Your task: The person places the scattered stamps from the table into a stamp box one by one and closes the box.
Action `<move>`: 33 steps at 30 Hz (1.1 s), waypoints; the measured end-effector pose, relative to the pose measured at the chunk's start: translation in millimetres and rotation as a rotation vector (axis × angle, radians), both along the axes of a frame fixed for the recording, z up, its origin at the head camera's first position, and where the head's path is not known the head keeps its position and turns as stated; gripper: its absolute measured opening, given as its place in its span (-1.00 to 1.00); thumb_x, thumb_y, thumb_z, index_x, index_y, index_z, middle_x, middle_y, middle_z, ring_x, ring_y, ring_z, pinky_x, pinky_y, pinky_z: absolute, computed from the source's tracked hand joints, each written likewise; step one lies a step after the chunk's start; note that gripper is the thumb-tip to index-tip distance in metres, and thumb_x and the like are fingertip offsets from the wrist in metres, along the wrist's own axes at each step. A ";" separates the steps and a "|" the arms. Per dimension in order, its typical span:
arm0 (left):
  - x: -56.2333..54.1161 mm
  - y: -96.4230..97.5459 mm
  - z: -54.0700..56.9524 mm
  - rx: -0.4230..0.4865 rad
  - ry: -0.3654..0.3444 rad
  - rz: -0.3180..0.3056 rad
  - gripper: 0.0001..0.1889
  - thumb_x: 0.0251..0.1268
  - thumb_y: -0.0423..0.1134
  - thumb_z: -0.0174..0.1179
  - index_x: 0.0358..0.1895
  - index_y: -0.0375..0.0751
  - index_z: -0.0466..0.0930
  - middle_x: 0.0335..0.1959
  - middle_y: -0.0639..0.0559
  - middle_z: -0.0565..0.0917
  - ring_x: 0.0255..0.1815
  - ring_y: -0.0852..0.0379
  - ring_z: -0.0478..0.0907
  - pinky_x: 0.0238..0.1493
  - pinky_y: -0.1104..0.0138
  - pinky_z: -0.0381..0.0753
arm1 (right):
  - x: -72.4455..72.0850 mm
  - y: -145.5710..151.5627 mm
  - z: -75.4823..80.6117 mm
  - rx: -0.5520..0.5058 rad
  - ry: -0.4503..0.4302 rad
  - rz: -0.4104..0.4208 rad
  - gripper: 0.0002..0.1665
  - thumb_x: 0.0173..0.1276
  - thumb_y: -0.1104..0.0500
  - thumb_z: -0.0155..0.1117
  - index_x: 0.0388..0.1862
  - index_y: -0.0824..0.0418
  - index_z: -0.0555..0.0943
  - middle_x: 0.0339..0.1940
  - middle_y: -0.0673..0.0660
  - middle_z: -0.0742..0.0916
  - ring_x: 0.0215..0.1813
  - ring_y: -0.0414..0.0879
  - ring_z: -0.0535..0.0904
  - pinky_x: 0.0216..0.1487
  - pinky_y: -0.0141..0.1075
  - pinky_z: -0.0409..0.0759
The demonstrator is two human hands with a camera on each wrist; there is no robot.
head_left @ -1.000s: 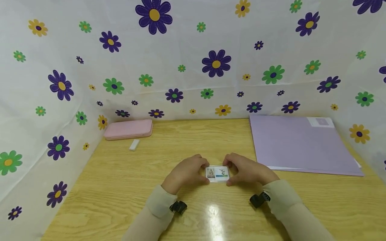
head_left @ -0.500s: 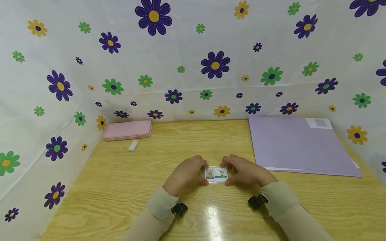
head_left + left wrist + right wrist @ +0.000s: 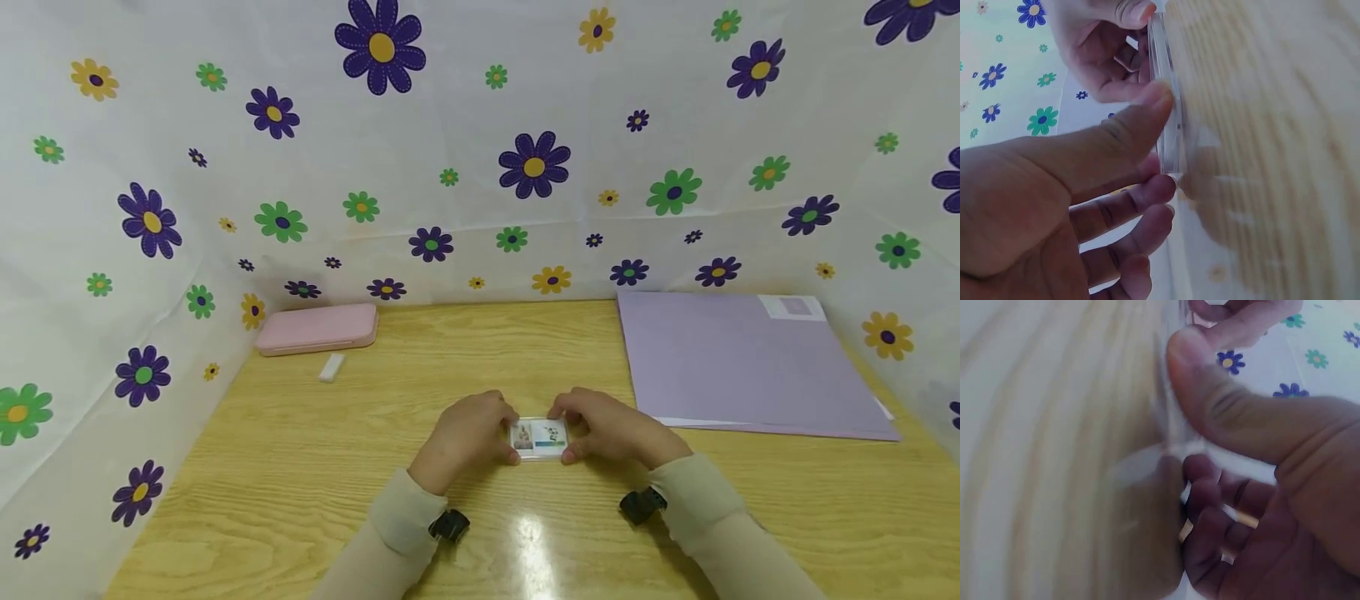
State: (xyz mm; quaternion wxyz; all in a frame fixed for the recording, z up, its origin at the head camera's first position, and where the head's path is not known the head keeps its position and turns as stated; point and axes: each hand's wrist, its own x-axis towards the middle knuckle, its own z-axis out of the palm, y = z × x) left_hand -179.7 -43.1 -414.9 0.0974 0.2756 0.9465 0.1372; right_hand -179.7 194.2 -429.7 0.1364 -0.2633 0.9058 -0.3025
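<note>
A small clear card case (image 3: 540, 439) with a picture and printed design inside lies at the middle of the wooden table, held between both hands. My left hand (image 3: 467, 435) grips its left end, thumb at the near edge and fingers at the far edge. At the opposite end my right hand (image 3: 613, 427) pinches it the same way. Edge-on in the left wrist view, the clear case (image 3: 1166, 94) sits at the table surface under the left thumb. The right wrist view shows the right thumb (image 3: 1194, 359) against the case's blurred edge.
A pink pencil case (image 3: 318, 328) stands at the back left, with a small white eraser-like block (image 3: 332, 367) before it. Purple folders (image 3: 742, 358) with white paper showing lie at the right. A flowered cloth (image 3: 450, 125) hangs behind the wooden table (image 3: 315, 467).
The head view has shifted slightly, moving the whole scene a little down and left. Both hands keep their hold on the card case, which stays in about the same place.
</note>
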 end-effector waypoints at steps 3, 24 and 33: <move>-2.6 -1.0 -0.6 0.008 -0.015 -0.009 -0.45 -0.06 0.02 0.56 0.05 -0.08 0.72 -0.17 0.13 0.59 -0.36 0.22 0.44 -0.26 0.34 0.49 | -0.2 4.6 -1.7 -0.005 0.008 0.001 -0.47 0.09 0.00 0.58 0.02 0.09 0.61 -0.19 -0.04 0.58 -0.16 -0.09 0.45 -0.05 -0.13 0.46; -1.7 -1.1 -1.1 0.041 -0.017 -0.049 -0.41 0.04 0.03 0.51 0.17 -0.06 0.62 -0.04 0.09 0.58 -0.33 0.23 0.42 -0.28 0.36 0.46 | 0.2 2.0 1.6 -0.011 0.038 0.019 -0.41 0.11 -0.02 0.58 0.12 0.11 0.65 -0.23 -0.01 0.53 -0.33 -0.14 0.39 -0.34 -0.32 0.39; 3.4 3.4 -0.1 -0.005 0.014 -0.015 -0.48 0.01 0.02 0.53 0.08 -0.04 0.70 -0.14 0.08 0.57 -0.39 0.21 0.41 -0.38 0.37 0.44 | 3.9 -4.4 1.1 -0.027 -0.015 -0.019 -0.46 0.11 0.06 0.59 0.06 0.16 0.66 -0.16 -0.04 0.54 -0.30 -0.11 0.42 -0.34 -0.32 0.42</move>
